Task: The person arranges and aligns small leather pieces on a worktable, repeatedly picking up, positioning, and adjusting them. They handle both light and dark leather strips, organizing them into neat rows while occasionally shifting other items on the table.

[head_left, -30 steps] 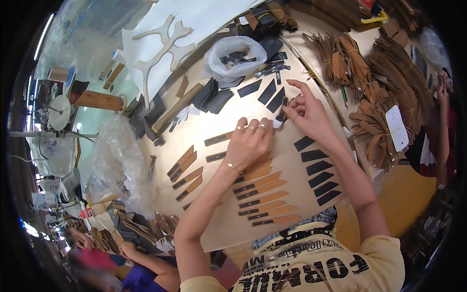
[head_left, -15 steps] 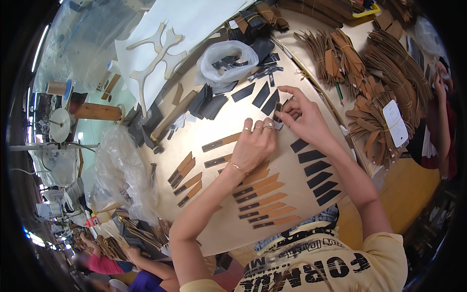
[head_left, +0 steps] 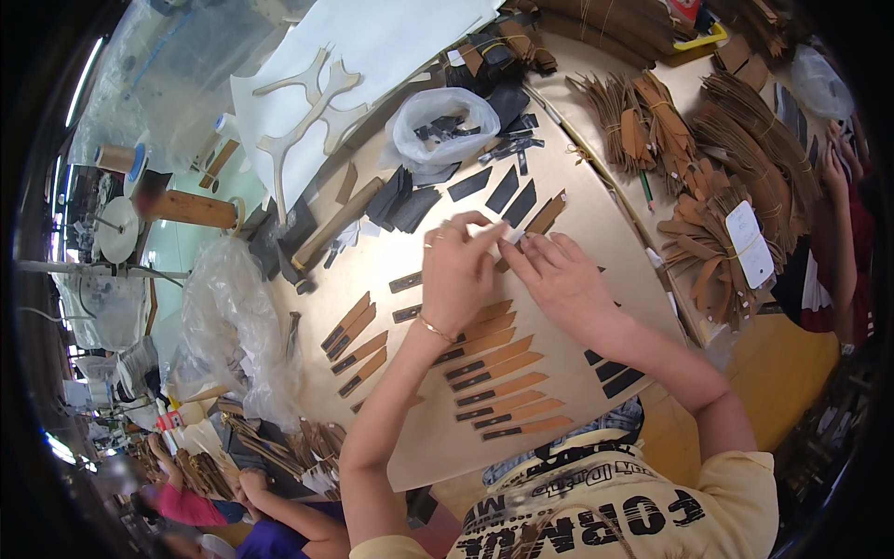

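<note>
Over the table's middle my two hands meet at the fingertips. My left hand is closed in a pinch, slightly blurred, at a small white piece like a scrap of backing. The fingers of my right hand are bent together against the same spot. A brown leather strip sticks out beyond the right fingers, its near part hidden under them. Black slanted pieces lie just past the hands. Nearer me, a row of brown strips with black ends is laid out, partly under my left wrist.
Black pieces lie by my right forearm. A hammer, stacked black pieces and a plastic bag of scraps stand farther back. Bundled brown strips fill the right side. Crumpled plastic lies left; other people work at both sides.
My left hand has lifted and turned into a pinch beside the right. The right hand has come nearer and lower, with its fingers drawn together. A brown strip now shows beyond it.
</note>
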{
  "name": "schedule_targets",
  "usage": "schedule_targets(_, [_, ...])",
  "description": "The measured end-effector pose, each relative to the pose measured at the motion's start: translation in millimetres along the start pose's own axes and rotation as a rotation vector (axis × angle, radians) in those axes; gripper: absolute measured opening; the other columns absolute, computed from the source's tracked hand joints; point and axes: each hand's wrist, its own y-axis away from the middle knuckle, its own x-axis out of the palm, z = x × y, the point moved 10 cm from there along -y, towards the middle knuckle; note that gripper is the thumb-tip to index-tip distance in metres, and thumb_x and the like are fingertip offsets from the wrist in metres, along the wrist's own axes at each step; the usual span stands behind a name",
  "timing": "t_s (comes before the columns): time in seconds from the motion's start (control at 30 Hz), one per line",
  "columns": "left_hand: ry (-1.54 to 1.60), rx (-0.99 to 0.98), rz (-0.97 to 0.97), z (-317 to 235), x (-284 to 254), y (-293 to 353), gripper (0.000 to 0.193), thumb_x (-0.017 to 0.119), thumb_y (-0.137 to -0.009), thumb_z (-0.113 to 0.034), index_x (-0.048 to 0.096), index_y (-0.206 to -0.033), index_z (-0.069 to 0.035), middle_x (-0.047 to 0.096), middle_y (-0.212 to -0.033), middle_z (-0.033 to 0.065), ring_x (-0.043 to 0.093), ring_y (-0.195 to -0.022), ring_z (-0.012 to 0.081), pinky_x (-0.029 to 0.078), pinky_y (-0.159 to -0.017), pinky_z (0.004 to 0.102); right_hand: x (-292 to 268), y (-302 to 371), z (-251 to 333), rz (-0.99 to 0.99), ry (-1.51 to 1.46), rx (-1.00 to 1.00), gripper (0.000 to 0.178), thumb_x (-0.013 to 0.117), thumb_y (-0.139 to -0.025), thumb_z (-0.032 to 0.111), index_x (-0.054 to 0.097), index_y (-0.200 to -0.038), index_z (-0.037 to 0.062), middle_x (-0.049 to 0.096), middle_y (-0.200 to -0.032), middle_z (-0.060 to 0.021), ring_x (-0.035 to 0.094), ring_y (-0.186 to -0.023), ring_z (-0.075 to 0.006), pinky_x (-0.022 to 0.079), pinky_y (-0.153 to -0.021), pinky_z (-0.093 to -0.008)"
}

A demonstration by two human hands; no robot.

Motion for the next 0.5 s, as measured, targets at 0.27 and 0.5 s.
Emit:
schedule_targets(0.27, [-0.405,0.166,0.073,-27,43,20,0.041,0.058,-0.085,-0.009,0.062,-0.126,-0.008,0.057,-0.119,0.0099,0.056,-0.103,0.0241,0.04,-0.093,0.0411,-7,0,-110,-0.224,-0.629,0.459,0.031,0.065,-0.085,0.009,0.066,-0.115,0.0038,0.066,-0.111,-0.0161,0.061,-0.106,-0.0326,0.046,-0.097,-0.0401])
schedule_targets(0.5, [-0.487,0.029,0.151,-25,56,13,0.045,0.056,-0.088,-0.01,0.055,-0.133,-0.007,0.052,-0.139,0.016,0.053,-0.125,0.0305,0.036,-0.106,0.0494,31,-2,-115,-0.025,-0.668,0.566,0.032,0.072,-0.085,0.014,0.067,-0.115,0.0022,0.069,-0.104,-0.0165,0.066,-0.096,-0.0278,0.05,-0.087,-0.0356])
